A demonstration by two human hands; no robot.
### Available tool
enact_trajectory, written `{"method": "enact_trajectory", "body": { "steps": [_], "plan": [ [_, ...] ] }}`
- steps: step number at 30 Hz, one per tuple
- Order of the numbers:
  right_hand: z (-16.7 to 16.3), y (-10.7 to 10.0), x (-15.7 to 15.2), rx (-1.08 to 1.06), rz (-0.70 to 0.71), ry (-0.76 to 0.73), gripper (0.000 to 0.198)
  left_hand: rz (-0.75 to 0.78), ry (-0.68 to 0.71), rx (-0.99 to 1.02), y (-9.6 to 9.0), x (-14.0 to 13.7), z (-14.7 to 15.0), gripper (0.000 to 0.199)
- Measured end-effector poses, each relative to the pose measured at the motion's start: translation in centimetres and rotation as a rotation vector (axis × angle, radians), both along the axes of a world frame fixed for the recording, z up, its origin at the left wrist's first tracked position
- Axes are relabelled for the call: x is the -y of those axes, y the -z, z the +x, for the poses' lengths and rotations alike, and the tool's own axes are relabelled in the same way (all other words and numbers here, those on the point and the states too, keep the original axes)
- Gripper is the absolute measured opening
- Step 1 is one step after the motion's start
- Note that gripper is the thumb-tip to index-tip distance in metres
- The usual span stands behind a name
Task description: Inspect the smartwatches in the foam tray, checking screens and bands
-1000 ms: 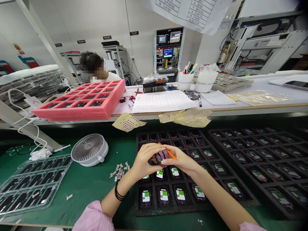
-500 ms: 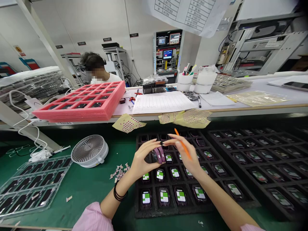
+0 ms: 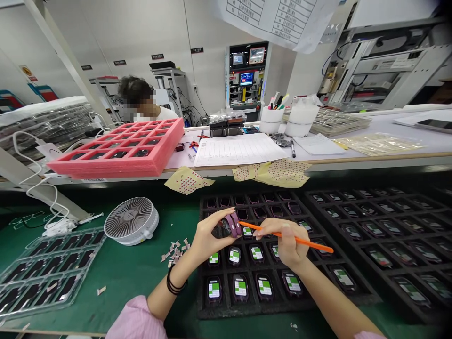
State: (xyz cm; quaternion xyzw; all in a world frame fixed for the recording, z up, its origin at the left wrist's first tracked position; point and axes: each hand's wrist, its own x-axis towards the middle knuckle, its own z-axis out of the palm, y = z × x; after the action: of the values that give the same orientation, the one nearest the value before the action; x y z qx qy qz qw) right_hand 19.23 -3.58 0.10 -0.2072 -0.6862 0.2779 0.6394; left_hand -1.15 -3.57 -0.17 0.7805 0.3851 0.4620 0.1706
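My left hand (image 3: 209, 238) is closed around a purple watch-like case (image 3: 233, 226), held on edge between thumb and fingers. Two purple rims show side by side, with a dark inside towards my palm. In my right hand (image 3: 291, 242) is a thin orange stick (image 3: 315, 245), gripped like a pen. Its narrow tip points left and lies at the case's right side; whether it touches cannot be made out. Below both hands, a black foam tray (image 3: 229, 312) holds several watch cases, many with lit green-and-white screens (image 3: 240, 286).
A second black tray (image 3: 365, 263) of watches stands to the right. Small pale tabs (image 3: 175, 252) lie beside a white fan (image 3: 132, 220) on the green mat, with a clear plastic tray (image 3: 45, 268) further left. A pink foam tray (image 3: 116, 165) and papers sit on the shelf.
My right hand has swung the orange stick from an upright slant to nearly level, its tip now at the case. My right fingers have drawn back from the case; my left hand stays put.
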Motion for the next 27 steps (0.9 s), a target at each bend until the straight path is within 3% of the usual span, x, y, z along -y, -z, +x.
{"method": "enact_trajectory", "body": {
  "steps": [4,12,20,27],
  "plan": [
    [-0.1,0.0,-0.1,-0.010,0.084,-0.014,0.042,0.022,-0.009,-0.008,0.3,0.0,0.0,0.054],
    [-0.1,-0.1,0.3,0.061,0.123,0.047,0.041,0.106,0.005,-0.019,0.7,-0.1,0.0,0.054],
    [-0.1,-0.3,0.9,-0.039,0.038,-0.051,0.044,0.087,0.012,-0.024,0.2,0.0,0.5,0.053],
    [-0.3,-0.2,1.1,0.019,0.062,-0.042,0.042,0.114,0.018,-0.022,0.4,0.1,0.6,0.054]
  ]
}}
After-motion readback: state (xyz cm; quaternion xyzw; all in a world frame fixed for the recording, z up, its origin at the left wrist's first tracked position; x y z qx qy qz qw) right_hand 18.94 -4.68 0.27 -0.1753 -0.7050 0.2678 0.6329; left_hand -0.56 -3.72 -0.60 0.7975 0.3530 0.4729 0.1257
